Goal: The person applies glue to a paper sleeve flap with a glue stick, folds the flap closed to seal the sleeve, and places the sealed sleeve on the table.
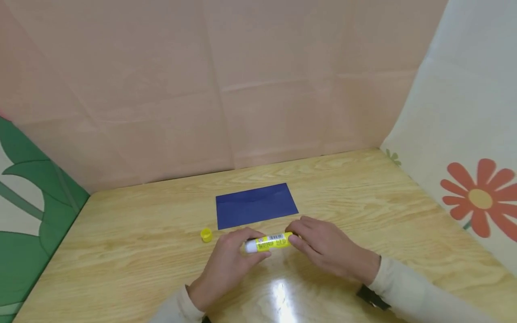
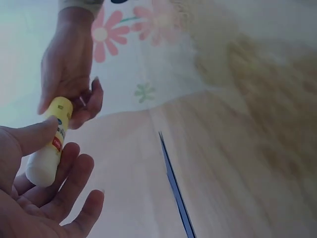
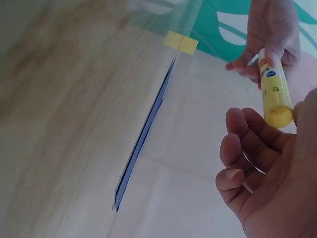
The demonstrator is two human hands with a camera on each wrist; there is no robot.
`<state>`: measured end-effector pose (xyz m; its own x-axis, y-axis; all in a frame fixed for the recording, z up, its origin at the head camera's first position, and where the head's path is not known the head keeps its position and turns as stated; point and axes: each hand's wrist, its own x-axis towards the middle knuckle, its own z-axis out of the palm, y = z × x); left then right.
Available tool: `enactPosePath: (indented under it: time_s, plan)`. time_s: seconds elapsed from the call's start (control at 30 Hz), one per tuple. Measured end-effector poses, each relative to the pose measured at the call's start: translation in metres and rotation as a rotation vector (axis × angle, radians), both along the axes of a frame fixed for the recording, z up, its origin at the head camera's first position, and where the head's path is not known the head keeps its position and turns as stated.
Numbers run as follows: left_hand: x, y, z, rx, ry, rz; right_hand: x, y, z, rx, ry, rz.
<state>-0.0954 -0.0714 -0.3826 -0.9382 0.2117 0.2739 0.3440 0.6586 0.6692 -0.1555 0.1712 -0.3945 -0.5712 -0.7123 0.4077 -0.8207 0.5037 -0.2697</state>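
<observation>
A yellow glue stick (image 1: 271,242) with a white end lies sideways between my two hands, above the table. My left hand (image 1: 232,255) pinches it near the white end, thumb below and fingers above in the head view. At its yellow base, my right hand (image 1: 329,244) grips with thumb and fingertips. The left wrist view shows the glue stick (image 2: 48,144) tilted, its white end toward the left palm. Its yellow base faces the right palm in the right wrist view. Beyond the hands lies a dark blue paper rectangle (image 1: 256,205), flat on the table.
A small yellow cap (image 1: 206,234) stands on the wooden table (image 1: 133,251), left of the blue paper. A plain pinkish sheet (image 1: 226,89) rises behind the table. Flower-printed sheets (image 1: 476,134) hang at the sides.
</observation>
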Motion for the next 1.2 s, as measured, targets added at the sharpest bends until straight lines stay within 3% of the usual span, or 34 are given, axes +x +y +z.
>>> enactPosePath:
  time_s: [0.13,0.23,0.5,0.83,1.0,1.1,1.2]
  plan:
    - [0.0019,0.0018,-0.0017,0.031,0.057,-0.012,0.0024,-0.0013,0.0005,-0.007,-0.066,-0.017]
    - [0.0024,0.0019,-0.0018,0.069,0.046,-0.021,0.0031,-0.0033,0.0014,-0.011,-0.076,-0.033]
    - [0.002,-0.0003,-0.0014,0.133,0.029,-0.038,0.0053,-0.0058,0.0012,-0.079,-0.003,-0.034]
    - [0.0019,0.0004,-0.0029,0.136,0.007,-0.046,0.0036,-0.0044,0.0002,-0.199,0.1,0.049]
    - [0.0044,0.0026,0.0,0.104,0.01,-0.078,0.0012,-0.0058,0.0034,-0.262,0.204,0.052]
    - [0.0045,0.0023,0.0026,0.079,0.04,-0.051,0.0022,-0.0058,0.0034,-0.241,0.211,0.033]
    - [0.0038,0.0008,0.0038,0.092,0.037,-0.025,0.0054,-0.0047,0.0026,-0.211,0.144,0.013]
